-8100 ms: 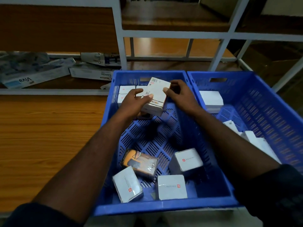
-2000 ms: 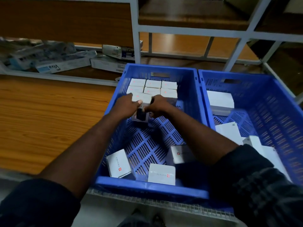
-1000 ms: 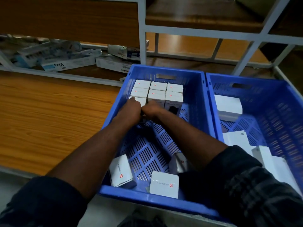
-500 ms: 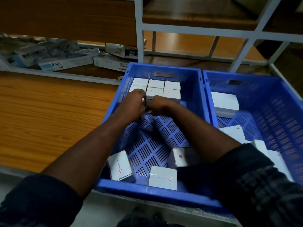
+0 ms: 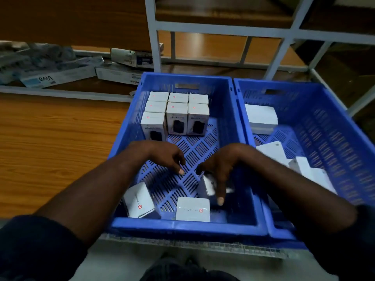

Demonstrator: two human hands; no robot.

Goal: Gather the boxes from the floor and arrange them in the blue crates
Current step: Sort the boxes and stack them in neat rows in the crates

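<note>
Dark sleeves (image 5: 34, 248), forearms bare

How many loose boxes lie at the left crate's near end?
3: a tilted box near-left, a flat box by the near wall, a blurred box under the right hand. More may be hidden.

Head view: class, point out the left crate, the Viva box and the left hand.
left crate (image 5: 182, 228): head view, near rim.
Viva box (image 5: 45, 79): head view, printed side.
left hand (image 5: 162, 157): head view, back of the hand.

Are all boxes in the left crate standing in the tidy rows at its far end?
No: loose boxes lie at the left crate's near end, apart from the rows.
</note>
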